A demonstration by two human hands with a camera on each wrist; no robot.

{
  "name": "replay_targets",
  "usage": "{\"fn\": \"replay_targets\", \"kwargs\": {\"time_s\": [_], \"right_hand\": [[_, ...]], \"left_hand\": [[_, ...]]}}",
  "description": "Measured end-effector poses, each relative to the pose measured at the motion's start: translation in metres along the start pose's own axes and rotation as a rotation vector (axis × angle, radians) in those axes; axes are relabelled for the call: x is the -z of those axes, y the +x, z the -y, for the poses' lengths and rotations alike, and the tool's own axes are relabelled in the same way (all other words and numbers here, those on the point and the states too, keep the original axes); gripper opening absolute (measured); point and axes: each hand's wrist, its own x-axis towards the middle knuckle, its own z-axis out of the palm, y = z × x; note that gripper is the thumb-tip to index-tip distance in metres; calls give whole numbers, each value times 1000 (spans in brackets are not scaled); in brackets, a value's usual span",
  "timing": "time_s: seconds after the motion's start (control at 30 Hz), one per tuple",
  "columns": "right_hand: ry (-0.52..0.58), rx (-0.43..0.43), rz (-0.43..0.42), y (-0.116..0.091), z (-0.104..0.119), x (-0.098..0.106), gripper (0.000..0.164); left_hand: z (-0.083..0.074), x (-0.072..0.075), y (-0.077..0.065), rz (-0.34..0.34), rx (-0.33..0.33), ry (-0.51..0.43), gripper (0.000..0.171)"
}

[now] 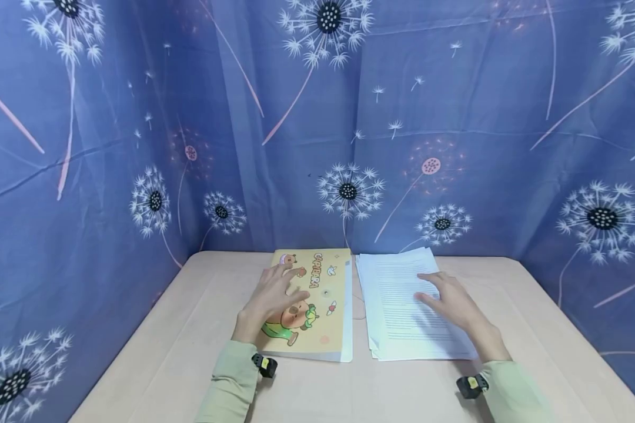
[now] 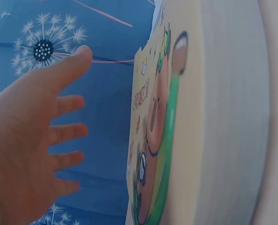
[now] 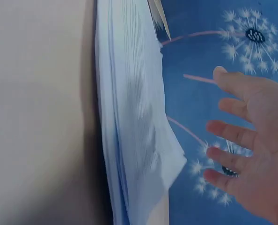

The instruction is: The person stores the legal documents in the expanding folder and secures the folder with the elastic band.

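A thick yellow book [image 1: 328, 329] with a cartoon capybara cover lies on the table at the left. Over its left half hovers my left hand [image 1: 274, 294], fingers spread and holding nothing; the left wrist view shows a gap between that hand [image 2: 31, 131] and the cover [image 2: 188, 140]. To the right of the book is a loose stack of printed sheets [image 1: 397, 305], its edges uneven. My right hand [image 1: 452, 299] is above the stack's right side with fingers apart. In the right wrist view this hand [image 3: 265, 145] stands off from the paper stack [image 3: 139, 93].
The pale tabletop [image 1: 307, 388] extends around both piles. A blue dandelion-print curtain [image 1: 307, 117] encloses the back and sides. Small black cameras [image 1: 472, 386] are strapped to both wrists, below light green sleeves [image 1: 227, 382]. A narrow gap separates the book from the sheets.
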Motion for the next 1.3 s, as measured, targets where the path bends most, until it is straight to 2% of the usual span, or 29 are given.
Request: {"fn": "replay_targets", "kwargs": {"time_s": [0.13, 0.43, 0.57, 0.77, 0.97, 1.1, 1.3], "right_hand": [[42, 18, 28, 7, 10, -8, 49], [147, 20, 108, 24, 31, -22, 44], [148, 33, 140, 32, 41, -30, 43], [171, 58, 188, 40, 55, -38, 45], [189, 42, 214, 44, 64, -44, 44], [184, 71, 225, 48, 71, -48, 45], [200, 74, 277, 50, 79, -54, 45]], "left_hand": [[-4, 0, 1, 14, -16, -59, 61], [-13, -3, 2, 90, 4, -139, 54], [-14, -5, 3, 119, -18, -154, 54], [-17, -10, 4, 115, -35, -153, 49], [-23, -11, 5, 127, -58, -144, 53], [-25, -12, 5, 139, -53, -156, 53], [-31, -15, 2, 204, -46, -179, 54]]}}
